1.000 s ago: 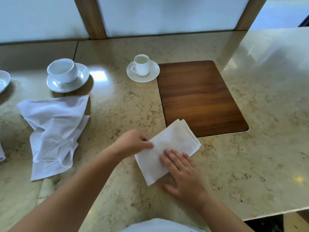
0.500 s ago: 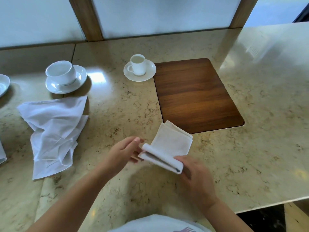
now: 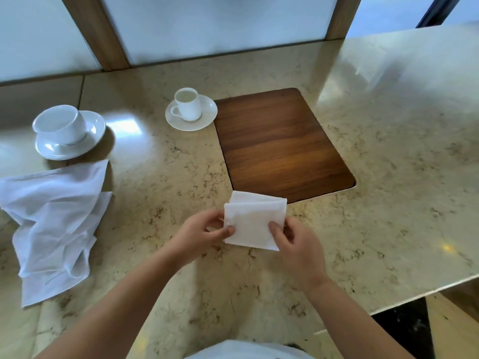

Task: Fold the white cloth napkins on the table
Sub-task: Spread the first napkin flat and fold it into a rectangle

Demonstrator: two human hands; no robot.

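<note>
A small folded white napkin (image 3: 252, 221) lies at the middle of the marble table (image 3: 388, 203), its far edge just touching the wooden inlay. My left hand (image 3: 204, 233) pinches its left edge with thumb and fingers. My right hand (image 3: 293, 240) grips its lower right corner. A second white napkin (image 3: 54, 224) lies crumpled and unfolded at the left side of the table, apart from both hands.
A dark wooden inlay (image 3: 282, 143) sits flush in the table beyond the folded napkin. A small white cup on a saucer (image 3: 190, 108) stands left of it. A wider cup and saucer (image 3: 66, 132) stand at the far left. The table's edge (image 3: 425, 294) runs along the lower right.
The long folded napkin has been doubled over from its near end into a smaller square. Both hands went from pressing it flat to lifting the fold and now pinch its sides.
</note>
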